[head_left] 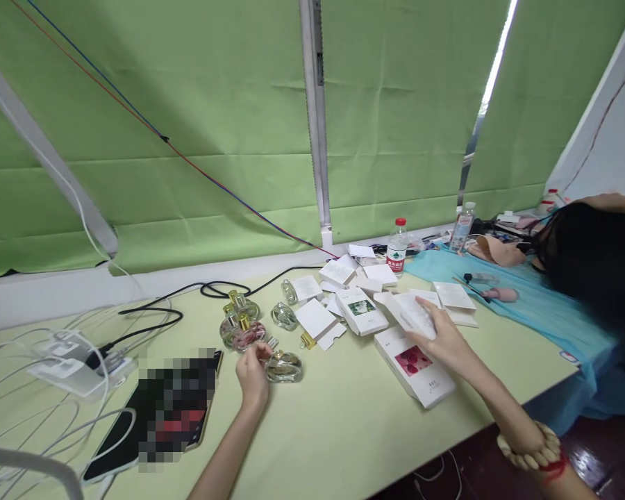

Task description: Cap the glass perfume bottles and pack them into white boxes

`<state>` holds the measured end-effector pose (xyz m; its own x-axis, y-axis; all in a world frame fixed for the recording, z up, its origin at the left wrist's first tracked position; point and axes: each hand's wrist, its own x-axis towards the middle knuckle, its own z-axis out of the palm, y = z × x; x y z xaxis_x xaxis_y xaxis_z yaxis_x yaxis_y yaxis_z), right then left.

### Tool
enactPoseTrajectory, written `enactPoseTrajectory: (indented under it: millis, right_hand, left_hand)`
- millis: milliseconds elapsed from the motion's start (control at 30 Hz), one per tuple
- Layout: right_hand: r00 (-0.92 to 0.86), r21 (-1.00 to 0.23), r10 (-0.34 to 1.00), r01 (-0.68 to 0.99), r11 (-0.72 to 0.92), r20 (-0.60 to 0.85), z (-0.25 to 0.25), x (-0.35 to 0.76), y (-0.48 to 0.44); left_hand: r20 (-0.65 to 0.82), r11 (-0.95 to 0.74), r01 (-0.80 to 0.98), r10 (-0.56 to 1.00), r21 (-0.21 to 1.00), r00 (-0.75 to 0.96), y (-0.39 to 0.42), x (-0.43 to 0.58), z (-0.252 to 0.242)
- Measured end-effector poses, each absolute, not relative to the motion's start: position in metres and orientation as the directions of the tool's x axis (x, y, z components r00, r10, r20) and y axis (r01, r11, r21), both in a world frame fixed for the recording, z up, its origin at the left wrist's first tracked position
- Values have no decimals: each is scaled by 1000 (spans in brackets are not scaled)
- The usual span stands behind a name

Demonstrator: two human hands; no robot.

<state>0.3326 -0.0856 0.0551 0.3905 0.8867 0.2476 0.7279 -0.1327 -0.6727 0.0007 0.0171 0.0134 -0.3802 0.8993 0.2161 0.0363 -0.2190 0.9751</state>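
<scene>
Beside a clear glass perfume bottle [286, 369] with a gold neck, my left hand [253, 375] has its fingers curled together. A small silvery piece [272, 342] shows just past the fingertips; whether they hold it is unclear. My right hand [445, 347] grips a white cardboard piece [409, 312], raised over a white box with a pink flower picture [414, 364]. Another white box with a white flower picture [362, 311] lies to its left. Several capped perfume bottles [244, 333] stand grouped behind my left hand, and an uncapped-looking glass bottle [284, 316] lies nearby.
White flaps and opened cartons [320, 323] are heaped mid-table, with a gold cap [307, 340] beside them. A water bottle [396, 246] stands behind. A tablet [161, 410] and tangled cables [57, 423] lie left. A person's dark-haired head [594, 271] leans over blue cloth [546, 312] at right.
</scene>
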Motion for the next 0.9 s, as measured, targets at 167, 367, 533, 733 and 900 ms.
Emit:
enactPoseTrajectory:
  millis: [167, 367, 533, 733, 900]
  right_hand:
    - [376, -822, 858, 562, 91, 351, 65, 327, -81]
    - [394, -732, 797, 675, 86, 457, 70, 309, -83]
    - [380, -678, 781, 731, 74, 495, 65, 305, -84]
    - [351, -675, 754, 720, 161, 555, 63, 302, -83]
    - [368, -753, 774, 625, 204, 516, 61, 300, -83]
  left_hand:
    - [227, -217, 68, 903, 974, -364, 17, 1, 12]
    - [241, -219, 99, 894, 971, -379, 18, 0, 9]
    - [208, -201, 59, 895, 978, -395, 17, 0, 10]
    - [218, -215, 54, 895, 975, -389, 18, 1, 11]
    - [218, -218, 45, 893, 975, -393, 19, 1, 9]
